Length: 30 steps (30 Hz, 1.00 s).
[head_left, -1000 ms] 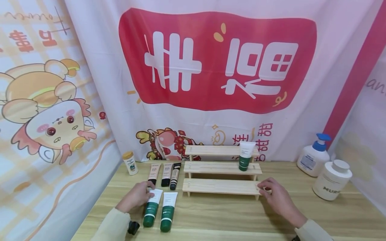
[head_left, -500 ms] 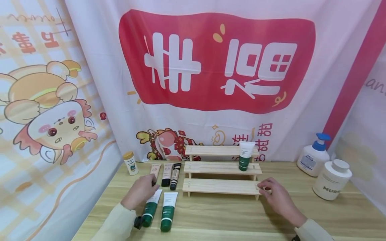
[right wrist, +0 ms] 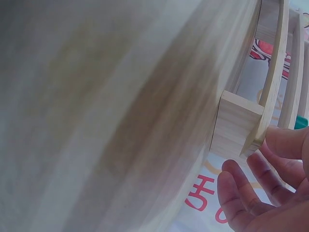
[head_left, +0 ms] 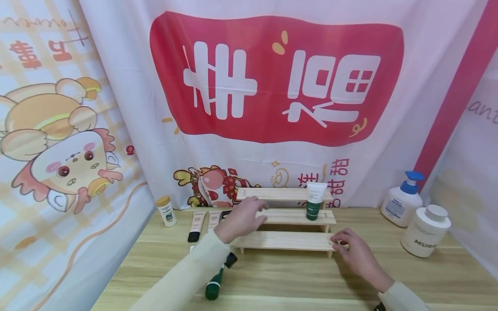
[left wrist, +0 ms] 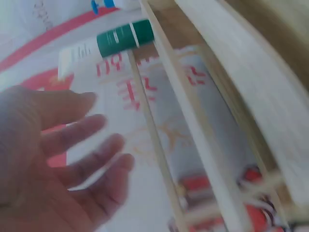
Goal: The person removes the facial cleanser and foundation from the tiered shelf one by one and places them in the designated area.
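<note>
My left hand (head_left: 243,218) hovers over the left part of a three-step wooden display rack (head_left: 288,240), its fingers loosely spread and holding nothing. In the left wrist view that hand (left wrist: 72,159) has bare fingers, with the rack's slats beyond them. A green-and-white squeeze tube (head_left: 314,201) stands cap down on the middle step, toward the right. My right hand (head_left: 355,255) pinches the right end of the lowest step; the right wrist view shows the thumb (right wrist: 287,142) on the board's end. Another green tube (head_left: 214,287) lies on the table, partly under my left sleeve.
BB cream tubes (head_left: 197,225) lie left of the rack, partly covered by my left arm. A small yellow-capped bottle (head_left: 166,211) stands at the back left. On the right are a blue-topped pump bottle (head_left: 402,205) and a white jar (head_left: 426,233). A printed curtain (head_left: 272,160) hangs behind.
My left hand has left the tubes on the left, moving right and up to the rack with nothing in it. The right hand stays at the rack's end.
</note>
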{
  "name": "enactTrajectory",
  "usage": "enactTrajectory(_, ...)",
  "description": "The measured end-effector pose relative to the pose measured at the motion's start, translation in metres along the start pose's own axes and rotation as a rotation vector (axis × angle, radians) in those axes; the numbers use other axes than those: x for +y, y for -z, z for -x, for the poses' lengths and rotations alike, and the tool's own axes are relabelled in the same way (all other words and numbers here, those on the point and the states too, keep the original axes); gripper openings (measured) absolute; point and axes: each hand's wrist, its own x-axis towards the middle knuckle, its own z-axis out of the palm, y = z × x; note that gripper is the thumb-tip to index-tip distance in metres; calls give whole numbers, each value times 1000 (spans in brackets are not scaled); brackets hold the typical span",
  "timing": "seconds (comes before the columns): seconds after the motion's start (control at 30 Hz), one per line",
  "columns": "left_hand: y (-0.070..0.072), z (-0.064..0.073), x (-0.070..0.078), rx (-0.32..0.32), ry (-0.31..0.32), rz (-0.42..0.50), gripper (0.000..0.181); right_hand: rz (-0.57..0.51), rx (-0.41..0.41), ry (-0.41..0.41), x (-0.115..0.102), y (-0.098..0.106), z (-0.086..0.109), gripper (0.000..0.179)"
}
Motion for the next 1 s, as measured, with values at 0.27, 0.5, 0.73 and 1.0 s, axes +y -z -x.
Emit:
enactTrajectory(0.27,-9,-41,43,176,-172,45,32,-11,-8,-9,0,0,1,16)
enactTrajectory(0.5,-22,-68,62,310,-212,40,55,-23,2,3,-1,-2,-1,15)
enactTrajectory(0.73,-42,-82,66,368,-174,111,50,-47,-28,-33,-3,0,-3,15)
enactTrajectory(1.0,-59,-90,65,465,-210,162,43,-41,-10,-22,1,2,-2,15)
